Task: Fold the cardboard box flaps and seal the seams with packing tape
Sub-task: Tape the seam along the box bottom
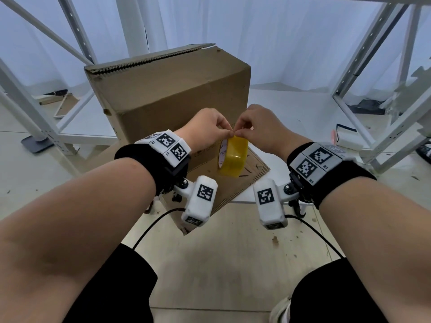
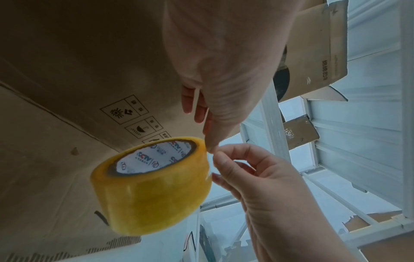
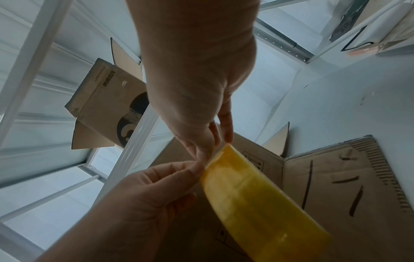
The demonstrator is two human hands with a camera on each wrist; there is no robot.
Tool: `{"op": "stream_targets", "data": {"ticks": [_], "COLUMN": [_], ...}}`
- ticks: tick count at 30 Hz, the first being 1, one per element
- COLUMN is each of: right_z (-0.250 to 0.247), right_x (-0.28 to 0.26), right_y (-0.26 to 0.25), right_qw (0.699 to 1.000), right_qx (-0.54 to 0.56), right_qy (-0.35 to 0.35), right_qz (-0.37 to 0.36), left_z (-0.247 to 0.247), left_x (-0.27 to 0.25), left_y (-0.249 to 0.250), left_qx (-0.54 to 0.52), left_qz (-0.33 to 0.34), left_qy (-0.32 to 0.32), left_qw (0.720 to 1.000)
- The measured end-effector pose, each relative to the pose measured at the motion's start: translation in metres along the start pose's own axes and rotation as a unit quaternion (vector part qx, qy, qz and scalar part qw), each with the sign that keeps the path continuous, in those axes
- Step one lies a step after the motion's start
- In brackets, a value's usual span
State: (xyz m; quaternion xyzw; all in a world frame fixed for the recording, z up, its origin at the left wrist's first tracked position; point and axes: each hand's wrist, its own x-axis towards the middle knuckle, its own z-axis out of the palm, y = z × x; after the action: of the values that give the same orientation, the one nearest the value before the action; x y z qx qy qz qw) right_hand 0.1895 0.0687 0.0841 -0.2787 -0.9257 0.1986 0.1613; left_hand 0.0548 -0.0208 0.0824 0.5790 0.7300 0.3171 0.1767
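A brown cardboard box [image 1: 168,89] stands in front of me, with one flap [image 1: 247,180] lying flat toward me. A yellow packing tape roll [image 1: 233,155] hangs in the air before the box's near wall. My left hand [image 1: 226,131] and right hand [image 1: 238,132] meet at the roll's top rim, and each pinches the tape there between thumb and fingertip. In the left wrist view, the left hand [image 2: 209,147] comes from above and the right hand [image 2: 218,156] from below, beside the tape roll [image 2: 152,186]. The right wrist view shows the tape roll [image 3: 257,203] edge-on against the box [image 3: 336,177].
White metal rack frames [image 1: 363,73] stand to the left and right of the box. A second, smaller cardboard box [image 3: 105,101] lies further back. A white roll [image 1: 347,136] sits on the floor at the right. My knees are at the bottom of the head view.
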Motion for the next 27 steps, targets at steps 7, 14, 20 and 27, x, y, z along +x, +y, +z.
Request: {"op": "stream_targets", "data": {"ticks": [7,14,20,27], "right_z": [0.004,-0.005,-0.003,0.0], "right_x": [0.001,-0.014,-0.01,-0.008], "right_y": [-0.002,0.0,-0.002,-0.006], "right_qw": [0.986,0.881,0.893,0.954], "right_qx": [0.14,0.411,0.392,0.253], "right_qy": [0.028,-0.057,0.013,0.026], "right_qz": [0.089,0.226,0.22,0.159], "left_z": [0.005,0.006,0.005,0.008], "left_x": [0.0,-0.004,-0.005,-0.005], "left_y": [0.002,-0.002,-0.002,-0.001], "left_qx": [0.005,-0.037,-0.056,-0.016], "left_qz": [0.007,0.016,0.013,-0.011], "left_qy": [0.064,0.109,0.111,0.105], "left_qw": [0.998,0.993,0.992,0.994]}}
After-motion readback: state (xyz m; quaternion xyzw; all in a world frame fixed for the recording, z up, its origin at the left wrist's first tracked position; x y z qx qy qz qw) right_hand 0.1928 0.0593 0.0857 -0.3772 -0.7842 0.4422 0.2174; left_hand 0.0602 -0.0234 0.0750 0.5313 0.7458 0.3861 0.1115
